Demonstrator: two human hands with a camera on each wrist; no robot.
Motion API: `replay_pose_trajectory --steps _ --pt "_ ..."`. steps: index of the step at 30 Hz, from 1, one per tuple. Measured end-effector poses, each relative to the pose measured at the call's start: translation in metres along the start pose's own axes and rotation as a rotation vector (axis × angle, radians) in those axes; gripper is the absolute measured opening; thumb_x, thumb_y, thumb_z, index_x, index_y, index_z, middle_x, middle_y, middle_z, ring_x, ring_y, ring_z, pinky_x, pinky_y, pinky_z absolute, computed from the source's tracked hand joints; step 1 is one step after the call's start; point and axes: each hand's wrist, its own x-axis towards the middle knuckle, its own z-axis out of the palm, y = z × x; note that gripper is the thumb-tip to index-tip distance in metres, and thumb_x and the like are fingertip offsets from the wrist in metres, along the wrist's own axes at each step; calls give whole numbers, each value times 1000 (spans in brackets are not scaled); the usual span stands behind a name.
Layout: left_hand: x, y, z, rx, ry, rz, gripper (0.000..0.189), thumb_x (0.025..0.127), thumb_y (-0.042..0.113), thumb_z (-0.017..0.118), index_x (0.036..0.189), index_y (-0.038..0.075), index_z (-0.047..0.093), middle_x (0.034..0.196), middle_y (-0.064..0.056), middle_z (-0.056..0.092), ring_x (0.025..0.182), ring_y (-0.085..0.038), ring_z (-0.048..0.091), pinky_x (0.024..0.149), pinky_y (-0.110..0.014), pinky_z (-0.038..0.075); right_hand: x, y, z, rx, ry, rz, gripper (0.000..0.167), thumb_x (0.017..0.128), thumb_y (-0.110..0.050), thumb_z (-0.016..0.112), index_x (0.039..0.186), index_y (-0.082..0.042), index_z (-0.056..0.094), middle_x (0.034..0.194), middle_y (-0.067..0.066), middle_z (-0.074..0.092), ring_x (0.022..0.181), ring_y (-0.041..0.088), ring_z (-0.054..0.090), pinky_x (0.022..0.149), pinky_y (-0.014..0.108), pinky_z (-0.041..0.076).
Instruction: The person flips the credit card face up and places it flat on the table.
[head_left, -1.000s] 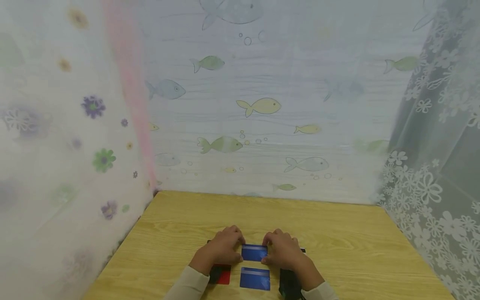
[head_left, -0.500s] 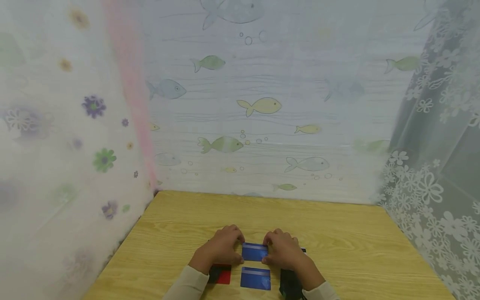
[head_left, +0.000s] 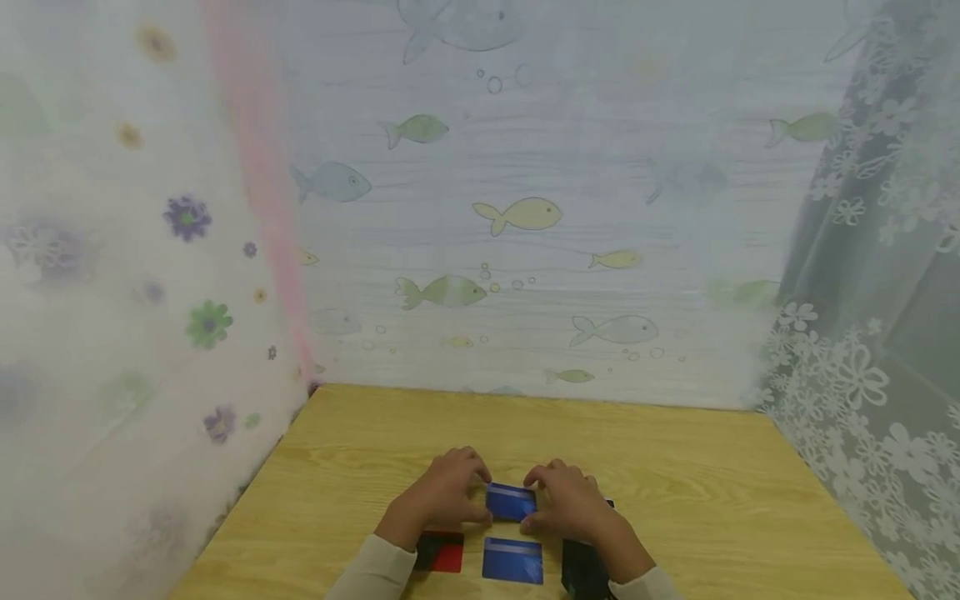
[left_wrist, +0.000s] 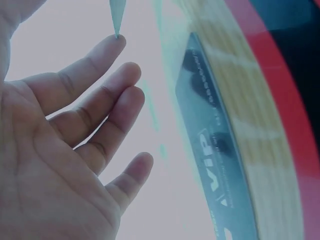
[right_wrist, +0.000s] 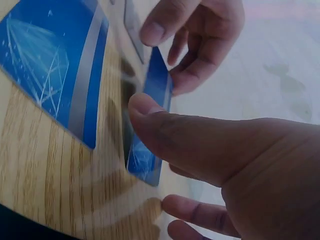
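Head view: the left hand (head_left: 442, 493) and right hand (head_left: 567, 500) meet over the wooden desk (head_left: 697, 483), both pinching the raised blue card (head_left: 511, 502) by its opposite short edges. In the right wrist view, this card (right_wrist: 150, 130) stands tilted, lifted off the desk between thumb and fingertips. A second blue card (head_left: 512, 559) lies flat just nearer the person. A red-and-black card (head_left: 441, 552) lies under the left wrist; a black object (head_left: 581, 571) sits beneath the right wrist.

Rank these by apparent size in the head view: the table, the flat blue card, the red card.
1. Table, by far the largest.
2. Flat blue card.
3. Red card; the left sleeve partly covers it, so its full size is uncertain.
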Motion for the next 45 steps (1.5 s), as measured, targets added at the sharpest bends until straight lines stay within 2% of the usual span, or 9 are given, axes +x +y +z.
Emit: replay_pose_trajectory --steps 4,12,21,26,29,33,36,41,45 --pt "0 3 -4 -19 21 32 47 80 49 85 116 24 71 125 6 60 120 -20 54 108 -54 42 0 -3 0 -6 30 -49 63 79 -51 88 131 -24 66 118 3 63 103 25 57 85 62 43" --pt "1 8 -7 -35 51 82 45 81 48 84 117 24 70 127 7 59 124 -21 53 108 -56 41 2 -8 2 10 67 -122 69 79 -54 87 136 -21 65 128 4 61 112 27 56 89 60 44" --pt "2 13 -9 -48 82 123 46 82 46 84 120 23 70 126 7 60 123 -19 53 108 -55 40 2 -9 4 93 69 -165 60 84 -52 83 134 -26 65 129 0 58 117 25 56 97 63 43" --pt "1 13 -10 -56 89 147 56 83 50 83 128 19 68 130 5 60 125 -21 54 108 -57 40 4 -9 4 114 66 -152 59 86 -55 79 136 -26 64 129 -1 58 118 24 58 98 61 45" --pt "-1 13 -10 -58 88 166 65 83 54 82 134 17 66 131 4 60 124 -21 54 107 -58 41 5 -8 3 141 67 -150 59 89 -55 77 137 -25 62 127 0 58 115 22 59 96 55 48" --pt "-1 11 -9 -64 84 170 68 82 56 82 135 19 64 131 4 60 123 -20 55 105 -56 43 6 -8 2 202 82 -168 56 90 -49 78 138 -24 61 124 -1 59 109 20 59 89 43 53" --pt "0 11 -8 -71 77 162 66 81 56 83 133 20 65 131 5 60 123 -20 55 105 -55 43 6 -8 2 253 94 -186 57 91 -47 78 139 -23 59 124 -3 60 108 20 60 88 38 54" --pt "0 9 -6 -64 67 163 64 82 58 82 131 19 66 130 5 59 121 -19 54 103 -53 44 5 -8 4 328 113 -206 58 93 -43 77 142 -20 57 128 -5 61 110 22 62 90 37 54" --pt "0 8 -4 -74 45 156 67 82 61 80 133 19 65 131 7 58 122 -18 53 104 -52 44 6 -9 4 378 117 -196 56 93 -41 78 139 -19 57 124 -5 63 111 27 63 90 41 54"
